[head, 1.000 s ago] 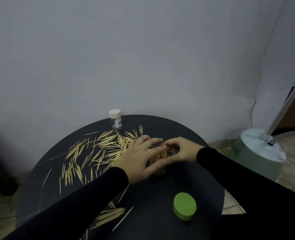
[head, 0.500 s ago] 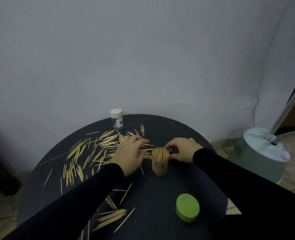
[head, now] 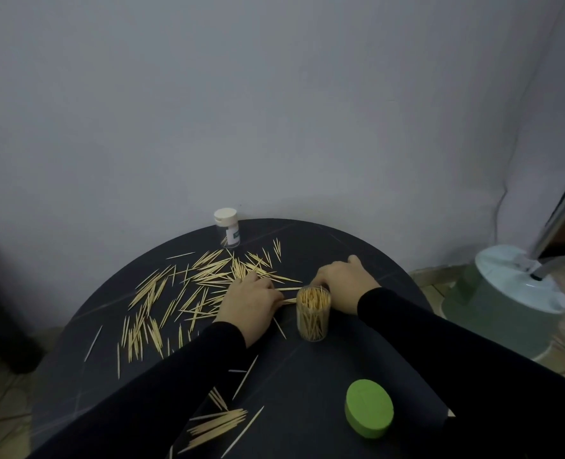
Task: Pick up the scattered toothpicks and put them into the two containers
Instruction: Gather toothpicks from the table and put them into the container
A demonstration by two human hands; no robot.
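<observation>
Clear open jar (head: 313,313), packed with toothpicks, mid-desk between my hands; left fingers (head: 268,294) curled on loose toothpicks (head: 188,293), right fingers' state hidden. Capped jar (head: 227,227) at far edge, nearly empty.

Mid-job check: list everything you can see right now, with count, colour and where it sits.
table: one, round, black, centre of view
scattered toothpicks: many, pale wood, mostly left half of table, a few near the front edge
open container: one, clear, upright, packed with toothpicks, table centre
capped container: one, clear with white cap, upright at the far edge
green lid: one, front right of table
fan base: one, pale green, on the floor at right
wall: grey-white, behind
left hand: pinches toothpicks beside the open container
right hand: touches the open container's far side
</observation>
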